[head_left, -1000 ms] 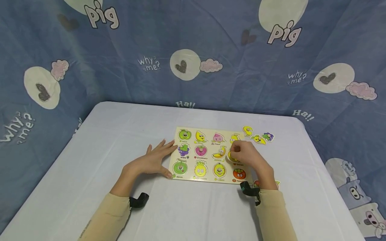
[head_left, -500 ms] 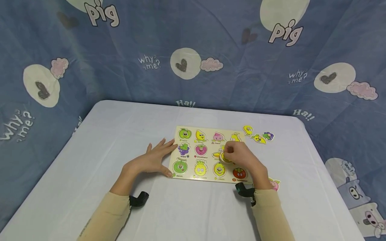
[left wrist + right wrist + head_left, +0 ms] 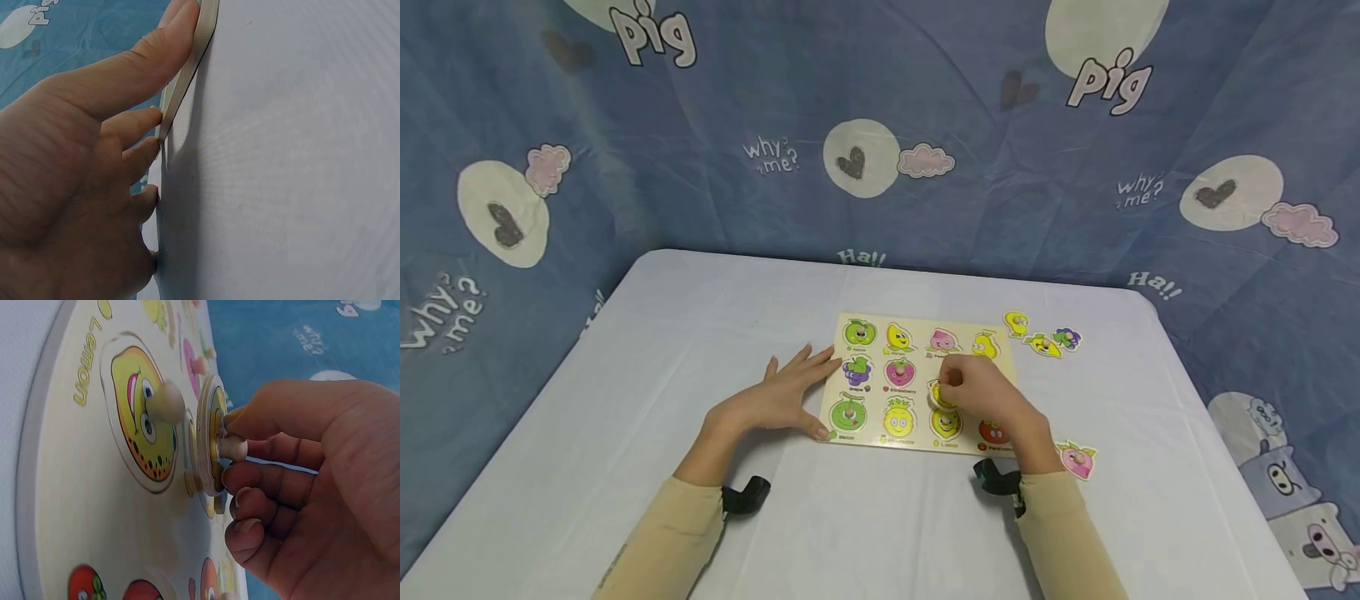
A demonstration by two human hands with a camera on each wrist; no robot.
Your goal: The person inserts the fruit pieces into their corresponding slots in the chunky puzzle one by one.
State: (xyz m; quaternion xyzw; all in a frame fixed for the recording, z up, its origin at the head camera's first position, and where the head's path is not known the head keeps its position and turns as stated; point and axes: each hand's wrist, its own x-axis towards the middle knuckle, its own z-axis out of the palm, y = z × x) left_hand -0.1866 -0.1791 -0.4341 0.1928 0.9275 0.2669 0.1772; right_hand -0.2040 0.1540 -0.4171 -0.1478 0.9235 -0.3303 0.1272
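Observation:
A pale wooden fruit puzzle board point(image 3: 880, 443) lies on the table, printed with fruit names. My left hand point(image 3: 778, 398) has its fingers spread along the board's left side; thumb and fingertips touch the edge in the left wrist view. Over the board, my right hand point(image 3: 985, 392) pinches the small wooden knob point(image 3: 234, 449) of a round yellow puzzle piece point(image 3: 211, 434). This piece stands tilted, close beside the lemon piece point(image 3: 144, 419) with its own knob. In the head view it overlaps the space between banana and lemon; the right hand hides part of the board.
Beyond the board's right corner lie a yellow piece point(image 3: 1016, 324), another yellow piece point(image 3: 1043, 347) and a purple grape piece point(image 3: 1067, 339). A pink peach piece point(image 3: 1077, 459) rests near my right forearm. A patterned blue curtain point(image 3: 880, 217) hangs behind the white table point(image 3: 850, 533).
My right hand has moved left across the board with the round yellow piece, from the orange's place toward the lemon. More of the pink peach piece shows now. My left hand stays put.

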